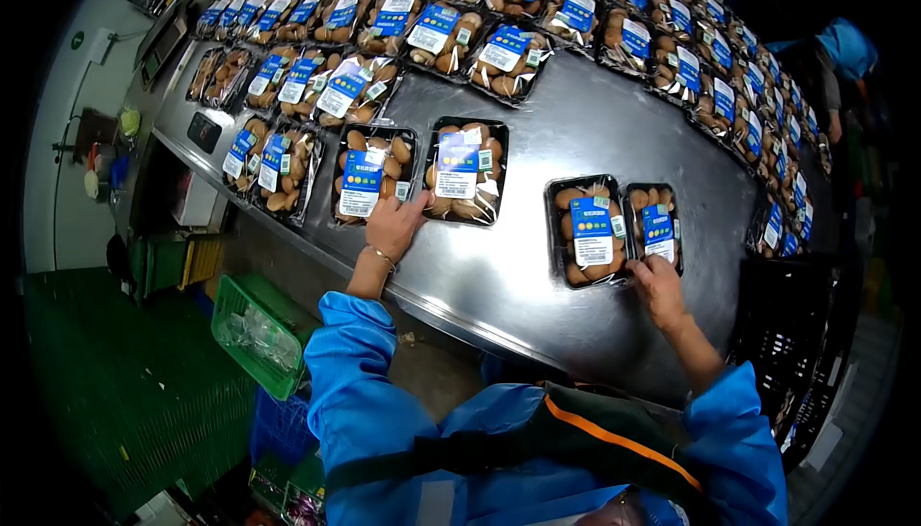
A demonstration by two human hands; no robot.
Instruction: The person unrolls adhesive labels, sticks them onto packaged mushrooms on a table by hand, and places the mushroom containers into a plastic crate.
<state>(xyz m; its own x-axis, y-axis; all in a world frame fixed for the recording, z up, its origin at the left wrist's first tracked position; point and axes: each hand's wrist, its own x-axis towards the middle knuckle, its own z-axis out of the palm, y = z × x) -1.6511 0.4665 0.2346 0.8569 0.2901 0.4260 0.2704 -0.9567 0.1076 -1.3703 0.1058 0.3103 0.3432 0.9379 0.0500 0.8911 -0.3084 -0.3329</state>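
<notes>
Black trays [504, 157] hold brown produce [399, 150]; hands [393, 227] touch tray edges, whether pinching unclear.

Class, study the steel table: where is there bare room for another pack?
A broad bare patch of steel table lies between the pack right of the left hand and the two packs by the right hand. Another separates that pair from the packs farther right. The far side is crowded with rows of packs.

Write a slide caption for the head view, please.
Left hand and right hand at wrapped packs on a metal table, more packs beyond.
</notes>
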